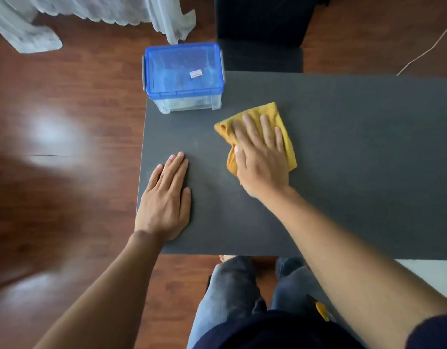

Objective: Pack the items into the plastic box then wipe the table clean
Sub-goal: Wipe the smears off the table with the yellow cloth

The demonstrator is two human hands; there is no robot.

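The left hand (165, 197) lies flat, fingers together, palm down on the dark counter (355, 152) near its left edge. The right hand (261, 157) presses flat, fingers spread, on a yellow cloth (264, 110). The lidded plastic box (183, 76) stands at the far left corner, near the cloth.

Glossy wood floor (66, 102), white curtain (91, 11), black chair (262, 41).

Right hand (261, 157) flat on yellow cloth (280, 117); left hand (164, 200) flat on table (355, 147); lidded plastic box (183, 76) at corner
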